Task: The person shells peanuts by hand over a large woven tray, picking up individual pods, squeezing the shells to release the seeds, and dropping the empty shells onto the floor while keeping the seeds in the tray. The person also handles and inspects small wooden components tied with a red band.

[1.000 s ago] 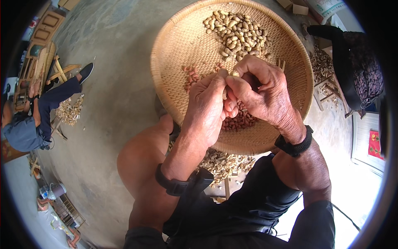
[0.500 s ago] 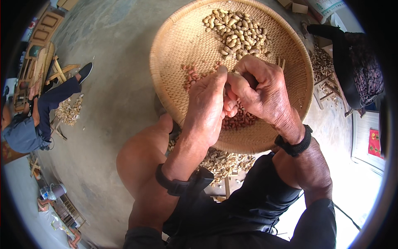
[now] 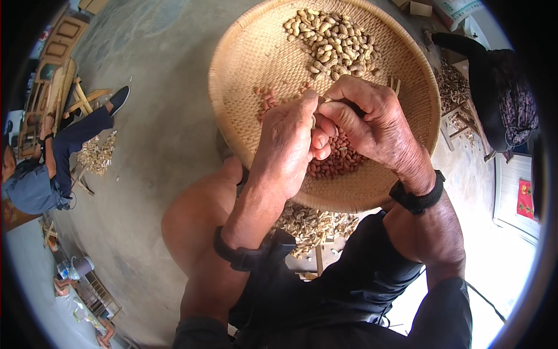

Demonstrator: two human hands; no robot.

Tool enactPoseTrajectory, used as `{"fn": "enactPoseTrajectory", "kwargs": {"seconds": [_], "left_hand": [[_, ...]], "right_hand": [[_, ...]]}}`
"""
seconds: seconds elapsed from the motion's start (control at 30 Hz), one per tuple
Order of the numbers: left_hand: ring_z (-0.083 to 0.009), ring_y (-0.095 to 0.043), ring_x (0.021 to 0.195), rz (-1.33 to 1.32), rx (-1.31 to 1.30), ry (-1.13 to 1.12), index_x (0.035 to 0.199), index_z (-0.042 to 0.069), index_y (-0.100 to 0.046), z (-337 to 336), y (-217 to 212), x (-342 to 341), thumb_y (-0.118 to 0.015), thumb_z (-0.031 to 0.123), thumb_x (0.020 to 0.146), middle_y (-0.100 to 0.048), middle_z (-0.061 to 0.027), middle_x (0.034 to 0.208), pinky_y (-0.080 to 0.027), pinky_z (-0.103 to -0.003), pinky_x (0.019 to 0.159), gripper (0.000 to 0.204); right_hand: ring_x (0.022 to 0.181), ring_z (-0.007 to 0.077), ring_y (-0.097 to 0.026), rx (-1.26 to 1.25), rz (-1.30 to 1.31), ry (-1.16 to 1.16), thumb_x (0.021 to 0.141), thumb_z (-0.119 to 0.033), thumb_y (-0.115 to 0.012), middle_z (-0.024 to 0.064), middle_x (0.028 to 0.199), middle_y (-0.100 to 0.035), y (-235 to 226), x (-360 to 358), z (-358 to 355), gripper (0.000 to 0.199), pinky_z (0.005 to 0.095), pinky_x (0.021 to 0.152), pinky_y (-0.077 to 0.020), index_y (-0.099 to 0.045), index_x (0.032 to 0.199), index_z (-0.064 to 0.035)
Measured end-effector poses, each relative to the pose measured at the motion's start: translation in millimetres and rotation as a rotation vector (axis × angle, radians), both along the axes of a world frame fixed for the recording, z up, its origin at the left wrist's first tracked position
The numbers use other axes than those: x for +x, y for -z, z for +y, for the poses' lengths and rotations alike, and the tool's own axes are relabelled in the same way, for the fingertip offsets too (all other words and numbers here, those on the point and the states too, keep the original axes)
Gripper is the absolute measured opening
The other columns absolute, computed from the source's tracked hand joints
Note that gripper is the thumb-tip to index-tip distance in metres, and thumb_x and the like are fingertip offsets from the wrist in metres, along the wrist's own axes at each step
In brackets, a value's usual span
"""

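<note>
My left hand (image 3: 290, 139) and my right hand (image 3: 372, 119) meet over a round woven basket (image 3: 232, 64). Both are closed, thumbs and fingertips pinching at the same spot. A small pale bit of peanut (image 3: 325, 99) shows between the fingertips; the fingers hide most of it. At the basket's far side lies a heap of unshelled peanuts (image 3: 343, 46). Red shelled kernels (image 3: 340, 158) are piled in the near part, partly under my hands. A smaller scatter of kernels (image 3: 267, 100) sits left of them.
Broken shells (image 3: 311, 230) lie below the basket between my legs. On the left a seated person (image 3: 40, 174) has a shell pile (image 3: 97, 153) beside them. To the right are another person in dark clothes (image 3: 500, 93), a wooden stool (image 3: 462, 125) and more shells (image 3: 452, 87).
My right hand's fingers have shifted slightly and its wrist has moved a little outward. The left hand has drifted slightly left, baring more of the kernel pile.
</note>
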State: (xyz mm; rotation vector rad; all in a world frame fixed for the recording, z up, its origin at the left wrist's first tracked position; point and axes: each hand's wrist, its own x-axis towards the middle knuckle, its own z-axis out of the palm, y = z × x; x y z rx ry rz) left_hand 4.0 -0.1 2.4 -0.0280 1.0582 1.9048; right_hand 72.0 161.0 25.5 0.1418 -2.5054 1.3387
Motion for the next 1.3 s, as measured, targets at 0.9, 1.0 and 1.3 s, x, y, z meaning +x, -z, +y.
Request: {"fn": "enactPoseTrajectory", "kwargs": {"seconds": [0.9, 1.0, 1.3], "left_hand": [[-0.0091, -0.046, 0.066, 0.292, -0.093, 0.042, 0.095, 0.005, -0.056, -3, -6, -3, -0.051, 0.027, 0.107, -0.051, -0.0011, 0.079, -0.042, -0.027, 0.058, 0.026], [-0.0079, -0.048, 0.065, 0.561, -0.216, 0.062, 0.094, 0.003, -0.059, -5, 0, -2, -0.055, 0.030, 0.106, -0.054, -0.0013, 0.080, -0.043, -0.025, 0.057, 0.030], [-0.0186, -0.063, 0.076, 0.990, -0.340, 0.019, 0.096, -0.002, -0.063, -8, -5, -8, -0.060, 0.025, 0.104, -0.062, -0.0116, 0.077, -0.050, -0.035, 0.071, 0.028]], "right_hand": [[0.078, 0.0126, -0.070, -0.233, -0.308, 0.043, 0.106, -0.008, -0.054, 0.0076, 0.084, -0.072, -4, -1, 7, 0.015, 0.0279, 0.068, -0.0555, -0.066, 0.105, 0.0024], [0.079, 0.0151, -0.071, -0.187, -0.212, 0.005, 0.104, -0.004, -0.057, 0.0091, 0.085, -0.073, -4, 0, 7, 0.013, 0.0296, 0.069, -0.0562, -0.067, 0.107, 0.0028], [0.083, 0.0227, -0.075, 0.087, 0.062, -0.118, 0.094, 0.004, -0.064, 0.0135, 0.088, -0.073, 5, 0, 17, 0.016, 0.0341, 0.072, -0.0591, -0.068, 0.110, 0.0043]]}}
